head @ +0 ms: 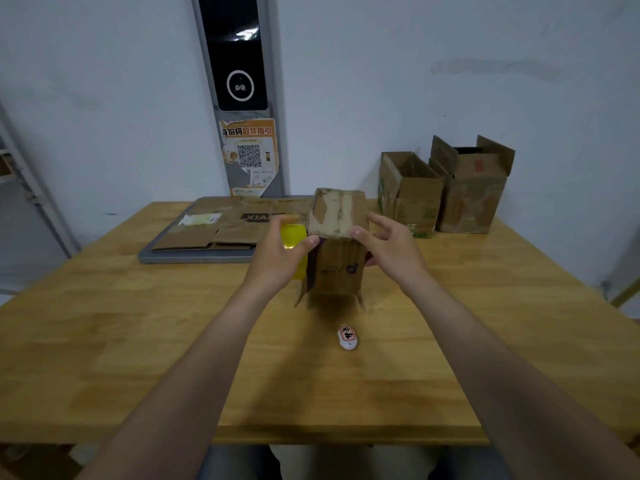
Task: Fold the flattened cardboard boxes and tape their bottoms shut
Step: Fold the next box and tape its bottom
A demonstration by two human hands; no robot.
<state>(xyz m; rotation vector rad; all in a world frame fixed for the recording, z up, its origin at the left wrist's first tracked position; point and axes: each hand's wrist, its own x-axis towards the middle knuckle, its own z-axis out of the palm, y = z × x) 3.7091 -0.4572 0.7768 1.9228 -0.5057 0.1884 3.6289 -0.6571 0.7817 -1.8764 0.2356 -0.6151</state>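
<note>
box (pixel 337 268) stands upside down in the middle of the table (pixel 138 323), its taped bottom flaps facing up. left hand (pixel 277 254) on the box's left side is curled round a yellow tape roll (pixel 292 233), thumb tip touching the box's top edge. right hand (pixel 388 251) grips the top right corner, thumb on the front edge. small white tag (pixel 348 337) lies just in front of the box. flattened cardboard (pixel 214 233) on a grey tray (pixel 194 259) sits behind-left of it, two folded boxes (pixel 408 195) behind-right.
</note>
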